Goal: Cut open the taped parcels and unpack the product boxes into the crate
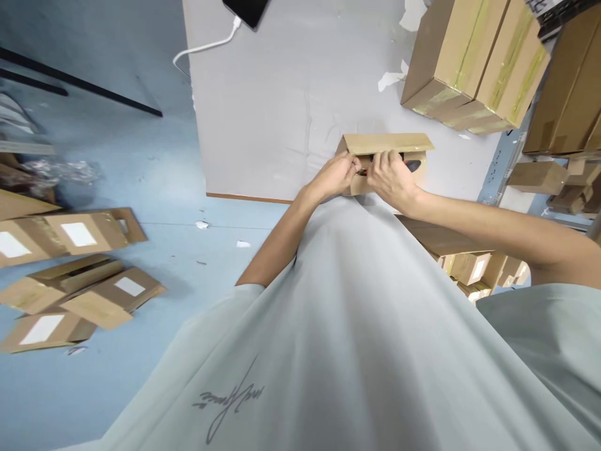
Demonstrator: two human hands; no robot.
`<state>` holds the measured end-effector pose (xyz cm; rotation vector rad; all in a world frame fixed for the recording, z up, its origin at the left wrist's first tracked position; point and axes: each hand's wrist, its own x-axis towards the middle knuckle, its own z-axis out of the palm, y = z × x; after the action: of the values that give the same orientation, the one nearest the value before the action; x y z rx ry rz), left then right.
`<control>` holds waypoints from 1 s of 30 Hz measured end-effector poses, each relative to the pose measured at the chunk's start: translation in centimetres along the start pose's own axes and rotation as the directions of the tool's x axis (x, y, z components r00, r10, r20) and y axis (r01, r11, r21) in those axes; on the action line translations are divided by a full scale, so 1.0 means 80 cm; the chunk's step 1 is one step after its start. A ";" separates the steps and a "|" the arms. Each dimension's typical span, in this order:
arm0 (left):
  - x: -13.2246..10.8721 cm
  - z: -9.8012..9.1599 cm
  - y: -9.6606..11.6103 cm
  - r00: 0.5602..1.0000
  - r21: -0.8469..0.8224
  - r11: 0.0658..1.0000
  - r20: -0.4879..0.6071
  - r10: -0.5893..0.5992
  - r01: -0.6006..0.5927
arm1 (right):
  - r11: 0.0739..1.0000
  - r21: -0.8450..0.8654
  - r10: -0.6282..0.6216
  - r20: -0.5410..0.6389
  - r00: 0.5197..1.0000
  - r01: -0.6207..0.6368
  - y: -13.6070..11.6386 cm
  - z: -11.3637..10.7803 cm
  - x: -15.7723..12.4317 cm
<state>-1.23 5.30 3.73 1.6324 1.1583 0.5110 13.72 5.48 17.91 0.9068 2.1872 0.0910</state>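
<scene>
A small open cardboard box (390, 143) lies near the front edge of the pale table (263, 119), its flap on the far side. Dark and red items (413, 165) show inside it. My left hand (339, 174) is at the box's left end, fingers pinched together at the opening; what they hold is too small to make out. Over the middle of the opening, my right hand (390, 178) has its fingers curled down into the box. The fingertips and whatever they grip are hidden.
Large taped boxes (469, 62) stand at the table's back right, beside torn paper scraps (393, 77). A black device (248, 9) with a white cable (206, 47) lies at the far edge. Opened cartons (113, 294) lie on the floor at left.
</scene>
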 end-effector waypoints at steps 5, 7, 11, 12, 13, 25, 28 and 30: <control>0.004 -0.003 -0.002 0.999 -0.065 0.998 0.033 -0.022 0.024 | 0.998 0.042 0.046 -0.031 0.998 -0.045 0.010 -0.003 -0.028; 0.004 -0.002 -0.003 0.999 -0.065 0.998 0.047 -0.009 0.012 | 0.997 0.054 0.054 -0.017 0.998 -0.053 0.012 -0.009 -0.041; 0.005 0.002 -0.005 0.997 -0.037 0.999 0.075 0.012 -0.009 | 0.996 0.087 0.028 0.038 0.999 -0.032 0.011 -0.017 -0.050; 0.005 0.003 -0.005 0.997 -0.028 1.000 0.077 0.011 -0.009 | 0.995 0.095 0.019 0.042 0.999 -0.022 0.010 -0.016 -0.048; 0.005 0.004 -0.005 0.997 -0.019 1.000 0.082 0.010 -0.008 | 0.995 0.103 0.010 0.041 0.999 -0.014 0.010 -0.014 -0.046; 0.002 0.013 -0.005 0.997 0.021 0.999 0.068 0.032 -0.034 | 0.925 0.371 0.134 -0.128 0.983 -0.078 -0.010 0.039 -0.027; -0.003 0.018 -0.011 0.994 -0.039 0.998 0.093 0.048 -0.045 | 0.881 0.440 0.258 -0.138 0.956 -0.174 0.000 0.054 -0.013; -0.006 0.018 -0.015 0.993 -0.095 0.995 0.108 0.044 -0.033 | 0.851 0.474 0.336 -0.157 0.928 -0.228 0.017 0.063 -0.011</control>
<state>-0.82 4.18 2.18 1.5852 1.0089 0.4859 18.29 4.88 15.31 1.5532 2.3179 -0.1852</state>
